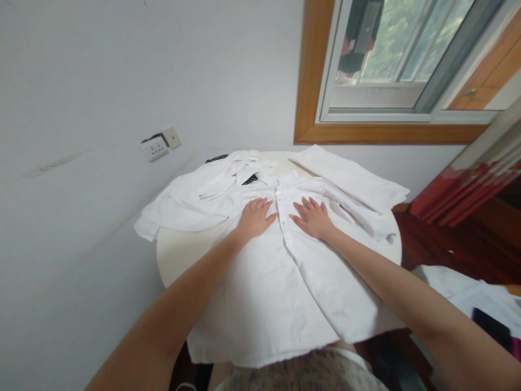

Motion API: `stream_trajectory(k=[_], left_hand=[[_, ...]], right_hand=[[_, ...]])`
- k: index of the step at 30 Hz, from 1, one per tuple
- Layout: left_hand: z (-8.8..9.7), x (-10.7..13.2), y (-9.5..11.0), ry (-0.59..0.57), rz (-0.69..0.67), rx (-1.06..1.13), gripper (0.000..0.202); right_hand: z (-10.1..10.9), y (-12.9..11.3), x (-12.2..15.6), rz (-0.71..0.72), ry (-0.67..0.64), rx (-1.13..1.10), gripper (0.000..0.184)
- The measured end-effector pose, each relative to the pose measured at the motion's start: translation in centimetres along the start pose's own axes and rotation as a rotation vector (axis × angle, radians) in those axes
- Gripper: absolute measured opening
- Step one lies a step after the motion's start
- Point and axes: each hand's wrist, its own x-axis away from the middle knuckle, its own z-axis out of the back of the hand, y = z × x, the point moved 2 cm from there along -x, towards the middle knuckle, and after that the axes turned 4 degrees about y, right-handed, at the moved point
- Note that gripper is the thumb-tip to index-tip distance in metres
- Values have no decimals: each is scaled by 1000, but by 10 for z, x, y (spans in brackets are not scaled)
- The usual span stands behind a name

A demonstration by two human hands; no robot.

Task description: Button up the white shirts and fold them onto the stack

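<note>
A white button-up shirt (260,293) lies front side up over a round, pale table (179,255), its lower hem hanging past the near edge. My left hand (256,217) rests flat on the chest, just left of the button strip, fingers spread. On the other side of the buttons, my right hand (313,217) presses flat with its fingers apart. One sleeve stretches out along the table on the right. More white cloth (191,195) lies bunched at the left, and a black striped piece (249,180) shows near the collar. Neither hand grasps anything.
A folded white cloth (350,176) lies at the table's far right. Behind stands a white wall with a socket (154,148) and a wood-framed window (386,134). A red and white curtain (448,187) hangs at right, above papers or cloth (459,288) lower right.
</note>
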Motion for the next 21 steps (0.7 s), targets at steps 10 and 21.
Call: stream_trajectory(k=[10,21], left_hand=[[67,47,55,-60,-26,108,18],[61,80,74,-156,-50,439,9]], right_hand=[[58,-30,43,240,-19,-455,23],[40,-41,77,160,-222,-675,5]])
